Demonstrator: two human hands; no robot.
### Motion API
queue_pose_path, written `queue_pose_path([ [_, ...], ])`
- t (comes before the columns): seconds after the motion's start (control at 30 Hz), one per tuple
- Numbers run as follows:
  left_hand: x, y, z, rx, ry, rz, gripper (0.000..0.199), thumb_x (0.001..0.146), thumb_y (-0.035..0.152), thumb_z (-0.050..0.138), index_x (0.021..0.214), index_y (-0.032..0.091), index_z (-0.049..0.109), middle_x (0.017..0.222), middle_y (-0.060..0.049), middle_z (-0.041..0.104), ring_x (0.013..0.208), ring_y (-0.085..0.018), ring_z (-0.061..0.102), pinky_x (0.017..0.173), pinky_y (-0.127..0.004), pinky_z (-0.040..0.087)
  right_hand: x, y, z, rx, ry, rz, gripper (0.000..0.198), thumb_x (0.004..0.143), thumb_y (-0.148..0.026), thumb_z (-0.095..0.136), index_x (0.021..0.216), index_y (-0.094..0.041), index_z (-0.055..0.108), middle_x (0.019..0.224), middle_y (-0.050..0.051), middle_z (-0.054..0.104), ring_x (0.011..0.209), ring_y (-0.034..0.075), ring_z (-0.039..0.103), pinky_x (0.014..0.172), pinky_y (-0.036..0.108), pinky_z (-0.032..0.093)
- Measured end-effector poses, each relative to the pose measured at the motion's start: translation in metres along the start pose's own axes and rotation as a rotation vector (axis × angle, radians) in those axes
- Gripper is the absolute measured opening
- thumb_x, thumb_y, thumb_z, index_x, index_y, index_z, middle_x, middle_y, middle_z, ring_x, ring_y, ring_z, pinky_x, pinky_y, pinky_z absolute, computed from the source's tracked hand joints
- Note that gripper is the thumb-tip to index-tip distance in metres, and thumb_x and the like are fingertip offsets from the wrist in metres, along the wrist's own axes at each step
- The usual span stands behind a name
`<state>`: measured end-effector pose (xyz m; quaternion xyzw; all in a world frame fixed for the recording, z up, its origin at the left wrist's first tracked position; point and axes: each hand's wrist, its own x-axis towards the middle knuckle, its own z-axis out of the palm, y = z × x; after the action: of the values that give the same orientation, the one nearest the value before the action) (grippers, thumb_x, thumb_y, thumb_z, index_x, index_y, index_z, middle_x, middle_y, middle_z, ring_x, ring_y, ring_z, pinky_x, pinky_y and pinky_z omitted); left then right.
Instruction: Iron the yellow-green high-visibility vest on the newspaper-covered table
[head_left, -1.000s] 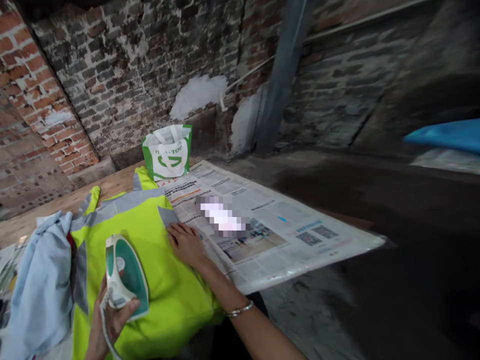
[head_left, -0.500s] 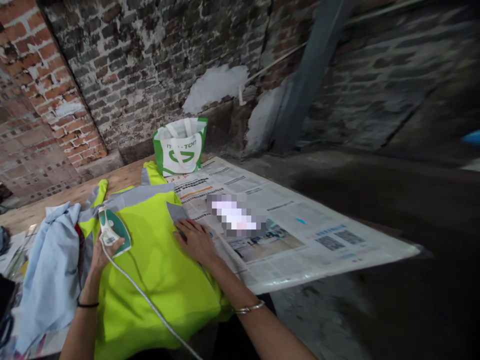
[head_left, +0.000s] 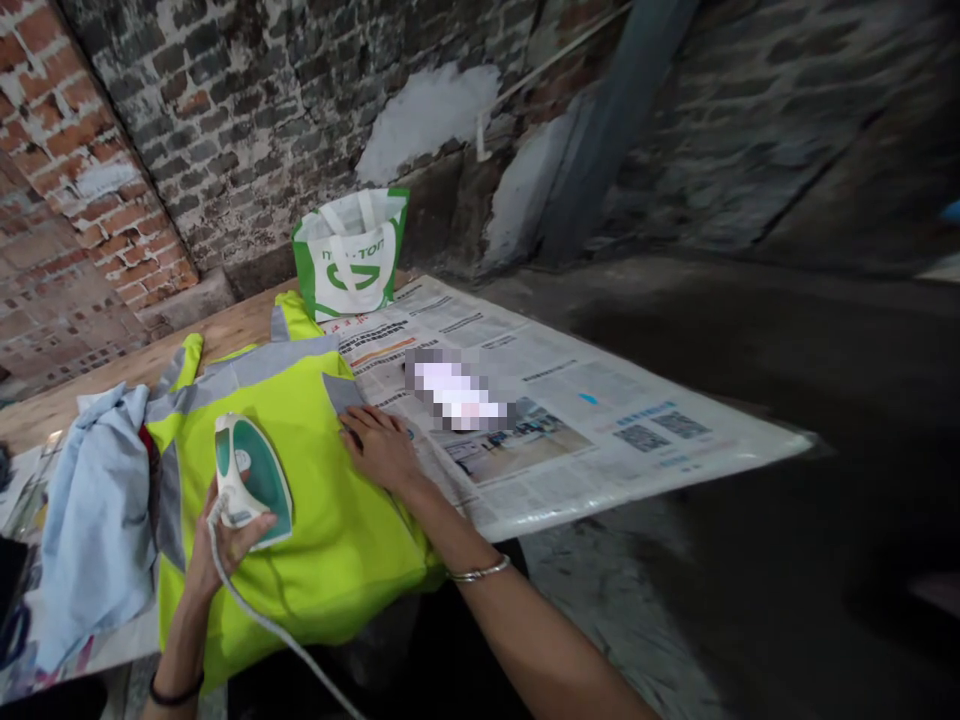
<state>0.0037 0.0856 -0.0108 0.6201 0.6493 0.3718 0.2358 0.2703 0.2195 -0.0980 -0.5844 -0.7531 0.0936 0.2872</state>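
Note:
My left hand (head_left: pixel 221 540) is closed round the handle of a white and green clothes iron (head_left: pixel 259 475). The iron is over the front of a neon-yellow garment with grey reflective bands (head_left: pixel 337 530); whether its soleplate touches the cloth I cannot tell. From the iron's heel a pale cord (head_left: pixel 277 630) runs down past my lap. My right hand (head_left: pixel 382 450) lies on the garment's right edge by a grey band, fingers stretched out and nothing held. The garment spreads across the table and hangs over its near edge.
Newspaper under plastic (head_left: pixel 547 490) covers the table's right part, with a pixelated bright object (head_left: pixel 457 390) on it. A green and white bag (head_left: pixel 349 255) stands at the back. Light blue cloth (head_left: pixel 101 530) lies on the left, and a brick wall (head_left: pixel 262 130) rises behind.
The iron in my left hand has moved right and nearer across the garment. My right hand has stayed at the garment's edge. The camera view has tilted down a little.

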Motion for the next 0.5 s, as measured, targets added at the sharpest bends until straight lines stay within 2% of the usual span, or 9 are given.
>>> queue_pose_path([
  [0.07, 0.027, 0.002, 0.006, 0.005, 0.012, 0.012, 0.067, 0.072, 0.053, 0.084, 0.131, 0.024, 0.068, 0.124, -0.01, 0.073, 0.102, -0.029, 0.072, 0.088, -0.041, 0.062, 0.0, -0.001, -0.001, -0.004, -0.004, 0.007, 0.045, 0.106, -0.031, 0.043, 0.14, -0.021, 0.07, 0.153, 0.009, 0.063, 0.145, 0.03, 0.049, 0.116, 0.048, 0.035],
  [0.17, 0.075, 0.008, 0.017, -0.016, 0.029, 0.014, 0.072, 0.067, 0.054, 0.085, 0.127, 0.021, 0.065, 0.108, -0.009, 0.074, 0.085, -0.025, 0.069, 0.077, -0.041, 0.061, 0.0, -0.004, -0.004, -0.009, -0.016, 0.017, 0.045, 0.106, -0.031, 0.043, 0.14, -0.021, 0.07, 0.152, 0.01, 0.064, 0.144, 0.03, 0.05, 0.116, 0.048, 0.036],
  [0.3, 0.117, 0.021, 0.031, -0.035, 0.019, 0.066, 0.077, 0.067, 0.057, 0.086, 0.126, 0.016, 0.061, 0.099, -0.007, 0.073, 0.082, -0.021, 0.066, 0.078, -0.039, 0.059, 0.001, -0.005, -0.005, -0.007, -0.017, 0.023, 0.044, 0.107, -0.029, 0.042, 0.14, -0.022, 0.071, 0.152, 0.009, 0.064, 0.144, 0.03, 0.05, 0.115, 0.048, 0.036],
  [0.4, 0.115, 0.027, 0.036, -0.032, -0.02, 0.095, 0.08, 0.07, 0.057, 0.085, 0.131, 0.014, 0.058, 0.099, -0.006, 0.073, 0.082, -0.021, 0.067, 0.079, -0.038, 0.058, 0.003, -0.004, -0.004, -0.002, -0.005, 0.025, 0.044, 0.107, -0.027, 0.041, 0.139, -0.023, 0.071, 0.152, 0.009, 0.064, 0.144, 0.029, 0.051, 0.115, 0.048, 0.036],
  [0.5, 0.085, 0.026, 0.038, -0.03, -0.07, 0.107, 0.077, 0.073, 0.055, 0.084, 0.136, 0.016, 0.06, 0.11, -0.01, 0.073, 0.089, -0.024, 0.07, 0.078, -0.038, 0.06, 0.004, -0.004, -0.004, 0.007, 0.009, 0.019, 0.043, 0.108, -0.027, 0.041, 0.139, -0.024, 0.071, 0.152, 0.008, 0.064, 0.144, 0.029, 0.05, 0.114, 0.047, 0.036],
])
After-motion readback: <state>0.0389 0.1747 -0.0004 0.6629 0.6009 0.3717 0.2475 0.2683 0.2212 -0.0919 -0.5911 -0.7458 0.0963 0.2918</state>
